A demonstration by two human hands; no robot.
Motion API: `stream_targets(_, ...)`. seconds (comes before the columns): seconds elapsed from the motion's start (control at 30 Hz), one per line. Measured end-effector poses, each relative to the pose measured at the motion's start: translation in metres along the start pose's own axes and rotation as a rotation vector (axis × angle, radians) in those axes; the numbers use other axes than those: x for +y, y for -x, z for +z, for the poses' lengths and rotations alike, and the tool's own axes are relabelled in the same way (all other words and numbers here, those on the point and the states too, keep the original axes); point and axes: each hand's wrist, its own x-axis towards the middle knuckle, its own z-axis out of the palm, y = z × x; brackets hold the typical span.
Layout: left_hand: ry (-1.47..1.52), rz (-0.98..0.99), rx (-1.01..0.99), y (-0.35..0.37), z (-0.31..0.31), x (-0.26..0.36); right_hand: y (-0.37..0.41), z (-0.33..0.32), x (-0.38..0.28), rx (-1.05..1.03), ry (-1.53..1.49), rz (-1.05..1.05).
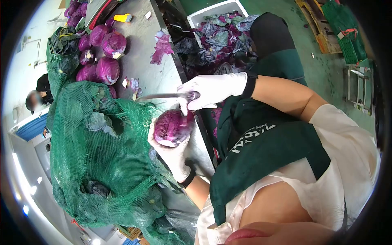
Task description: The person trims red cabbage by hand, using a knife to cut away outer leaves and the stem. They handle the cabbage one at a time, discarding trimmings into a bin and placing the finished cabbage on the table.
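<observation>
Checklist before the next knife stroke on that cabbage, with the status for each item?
1. Cabbage support: left hand cups the red cabbage from below: ok.
2. Knife grip: right hand is closed around the handle of the knife: ok.
3. Blade is clear of the left fingers: ok.
4. Both hands gloved: ok.
5. Which way the edge faces: cannot tell.
6. Blade tip clear of the green net sack: they overlap in view, cannot tell.
</observation>
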Motion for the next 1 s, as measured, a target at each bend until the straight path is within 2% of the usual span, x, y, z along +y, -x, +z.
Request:
stream_targets(0.07,-0.037,-0.001,0.022,0.001,-0.001,0.001,0.006,0.002,0.001,0.065,-0.145,0.084)
stream_targets(0.1,0.019,-0.067,0.082,0.001,0.004,0.012,0.007,0.001,0.008,0.101,-0.224,0.042)
stream_targets(0.13,0.076,-0.132,0.142,0.001,0.007,0.017,0.013,-0.003,0.009,0.158,-0.226,0.055)
stream_targets(0.17,0.058,-0.025,0.116,0.001,0.003,0.011,0.016,-0.009,0.011,0.223,-0.219,0.040)
stream_targets(0.2,0.057,-0.025,0.124,0.001,0.002,0.014,0.021,-0.018,0.015,0.287,-0.212,0.027)
stream_targets(0.27,-0.001,-0.138,0.155,-0.001,0.004,0.021,0.036,-0.045,0.011,0.381,-0.126,0.031)
stream_targets(0.3,0.074,-0.217,0.203,-0.001,0.001,0.011,0.035,-0.062,0.027,0.507,0.078,-0.005)
stream_targets(0.33,0.303,-0.311,0.270,-0.002,-0.001,0.007,0.033,-0.077,0.045,0.627,0.285,-0.051)
stream_targets(0.37,0.522,-0.360,0.246,-0.005,0.000,0.016,0.038,-0.088,0.049,0.727,0.611,-0.050)
stream_targets(0.4,0.740,-0.400,0.215,-0.008,0.001,0.026,0.040,-0.091,0.050,0.762,0.610,-0.077)
stream_targets(0.47,0.832,-0.403,0.235,-0.016,-0.001,0.030,0.035,-0.060,0.005,0.628,0.356,-0.037)
stream_targets(0.5,0.978,-0.444,0.187,-0.021,0.001,0.036,0.029,-0.044,-0.013,0.553,0.430,-0.062)
stream_targets(0.53,1.125,-0.484,0.130,-0.026,0.004,0.041,0.019,-0.036,-0.003,0.474,0.528,-0.203)
stream_targets(0.57,1.143,-0.482,0.049,-0.029,0.008,0.044,0.016,-0.016,-0.023,0.386,0.431,-0.295)
stream_targets(0.6,1.142,-0.471,0.039,-0.032,0.015,0.050,0.013,-0.006,-0.038,0.240,0.312,-0.173)
stream_targets(0.67,0.892,-0.407,-0.036,-0.037,0.039,0.069,-0.001,0.000,-0.027,0.276,0.575,-0.276)
stream_targets(0.7,0.565,-0.377,0.045,-0.038,0.057,0.086,-0.001,-0.005,-0.025,0.277,0.445,-0.236)
stream_targets(0.8,0.398,-0.323,-0.013,-0.042,0.062,0.093,0.002,-0.016,-0.019,0.247,0.035,-0.134)
stream_targets(0.83,0.383,-0.280,-0.084,-0.043,0.065,0.093,0.000,-0.016,-0.016,0.348,0.169,-0.264)
stream_targets(0.87,0.382,-0.279,-0.090,-0.046,0.068,0.092,0.005,-0.021,-0.016,0.354,0.170,-0.266)
stream_targets(0.93,0.213,-0.145,-0.097,-0.052,0.075,0.089,0.016,-0.028,-0.039,0.235,0.019,0.099)
stream_targets(1.0,0.244,-0.115,-0.123,-0.060,0.072,0.085,0.017,-0.030,-0.031,0.193,-0.052,0.113)
